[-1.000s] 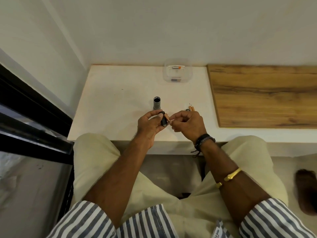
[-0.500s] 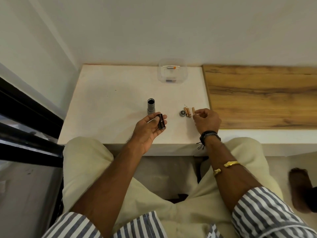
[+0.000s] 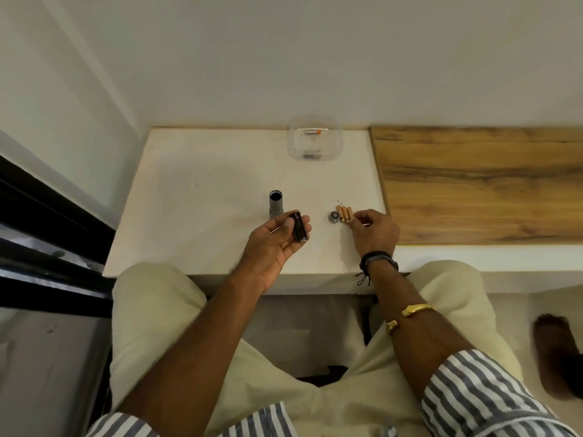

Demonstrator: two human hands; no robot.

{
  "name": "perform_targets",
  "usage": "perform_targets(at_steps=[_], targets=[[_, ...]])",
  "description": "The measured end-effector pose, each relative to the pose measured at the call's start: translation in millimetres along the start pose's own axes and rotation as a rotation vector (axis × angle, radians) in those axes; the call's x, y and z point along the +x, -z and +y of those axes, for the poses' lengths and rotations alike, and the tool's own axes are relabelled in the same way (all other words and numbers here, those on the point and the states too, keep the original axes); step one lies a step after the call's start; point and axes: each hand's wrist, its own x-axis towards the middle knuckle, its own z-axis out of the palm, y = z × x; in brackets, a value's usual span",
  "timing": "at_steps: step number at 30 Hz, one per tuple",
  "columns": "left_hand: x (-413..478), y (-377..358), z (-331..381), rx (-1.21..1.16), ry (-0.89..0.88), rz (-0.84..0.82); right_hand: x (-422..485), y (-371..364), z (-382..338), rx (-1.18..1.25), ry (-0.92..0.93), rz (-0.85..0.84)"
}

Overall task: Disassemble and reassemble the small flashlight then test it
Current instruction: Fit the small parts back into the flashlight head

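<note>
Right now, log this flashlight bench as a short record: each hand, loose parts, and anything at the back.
left hand: holds black battery holder
right hand: fingertips at the batteries
batteries: three, side by side on white table
end cap: left of batteries
flashlight tube: upright, grey
clear container: back edge, small items inside

A white desk (image 3: 195, 197) stands against the wall, with a wood-grain board (image 3: 479, 181) adjoining its right edge. Near the back edge, right of centre, sits a clear plastic container (image 3: 315, 143) with small items inside, one orange-tipped. Toward the front edge, a grey flashlight tube (image 3: 275, 205) stands upright, open end up. To its right, near the right edge, a small round cap (image 3: 333, 217) lies just beside three tan batteries (image 3: 344, 212), which lie side by side, touching.
</note>
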Motion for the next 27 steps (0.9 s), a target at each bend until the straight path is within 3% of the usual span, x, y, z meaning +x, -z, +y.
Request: perform_targets(at_steps=[5,11,18,27], targets=[[-1.4,-5.3,30.8,-0.093,-0.118,-0.046,5.3,-1.6,-26.5,0.152,0.074,0.034],[12.2,10.9,68.0,-0.215,-0.275,0.063,43.3,-20.6,-80.8,0.198,0.179,-0.086],[32.7,24.6,74.9,-0.218,-0.236,0.141,116.4,-49.7,-129.4,-0.12,0.318,-0.112],[37.8,28.9,69.1,-0.231,-0.147,0.123,176.5,-85.2,-158.5,-0.734,0.423,-0.411]])
